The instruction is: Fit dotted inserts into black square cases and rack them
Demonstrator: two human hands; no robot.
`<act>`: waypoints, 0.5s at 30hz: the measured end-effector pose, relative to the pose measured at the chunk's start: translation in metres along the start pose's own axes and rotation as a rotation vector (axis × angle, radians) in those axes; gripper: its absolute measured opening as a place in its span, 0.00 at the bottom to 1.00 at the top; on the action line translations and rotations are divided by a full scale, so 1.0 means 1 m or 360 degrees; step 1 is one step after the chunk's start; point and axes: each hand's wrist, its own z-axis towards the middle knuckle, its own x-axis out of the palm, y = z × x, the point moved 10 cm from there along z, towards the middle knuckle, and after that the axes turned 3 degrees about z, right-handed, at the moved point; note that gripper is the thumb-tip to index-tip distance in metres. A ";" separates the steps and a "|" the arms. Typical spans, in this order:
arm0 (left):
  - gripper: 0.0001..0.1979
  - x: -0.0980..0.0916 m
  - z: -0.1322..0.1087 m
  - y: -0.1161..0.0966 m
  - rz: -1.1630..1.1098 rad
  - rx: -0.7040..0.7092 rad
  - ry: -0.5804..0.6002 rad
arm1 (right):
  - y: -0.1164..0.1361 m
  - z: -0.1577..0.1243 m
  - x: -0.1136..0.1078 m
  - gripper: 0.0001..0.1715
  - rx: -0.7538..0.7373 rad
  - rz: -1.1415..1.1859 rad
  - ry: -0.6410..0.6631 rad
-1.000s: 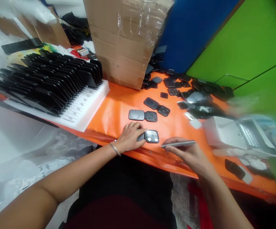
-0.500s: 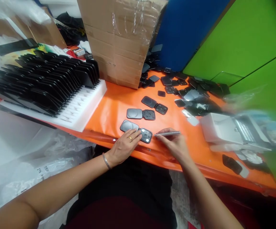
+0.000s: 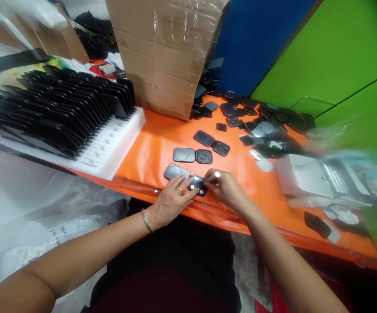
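My left hand (image 3: 169,201) lies with its fingers stretched over the nearest black hinged two-part piece (image 3: 175,171) and steadies it on the table. Its smaller square half (image 3: 197,191) has round recesses, and several of them show bright silver discs. Pinched in my right hand (image 3: 229,191) is a slim silver rod (image 3: 217,175), apparently a stack of small discs, its round end facing me. The fingertips of that hand touch the right edge of the square half. Just beyond lie two similar opened pieces, one (image 3: 184,154) in the middle and another (image 3: 204,138) further back.
A white foam block (image 3: 123,143) full of upright black plates stands on the left. Behind is a tall cardboard box (image 3: 162,61). Loose black pieces (image 3: 266,130) are heaped at the back right, near a white box (image 3: 297,176). The orange table's front edge (image 3: 221,219) runs before me.
My right hand has moved left onto the square half, and the rod has turned from lying sideways to pointing its end toward me. Another silver disc now shows in the recesses.
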 end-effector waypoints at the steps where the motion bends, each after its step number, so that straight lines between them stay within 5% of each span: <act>1: 0.18 0.001 0.002 -0.002 0.0026 -0.0011 0.0019 | 0.001 0.003 0.001 0.04 -0.0018 -0.0034 0.0041; 12: 0.22 0.002 0.018 -0.009 0.0153 -0.0178 0.0063 | -0.003 0.002 0.002 0.04 -0.0006 -0.0047 0.0030; 15: 0.23 0.003 0.017 -0.007 0.0136 -0.0197 0.0062 | 0.002 0.010 0.002 0.06 -0.0055 -0.0053 0.0163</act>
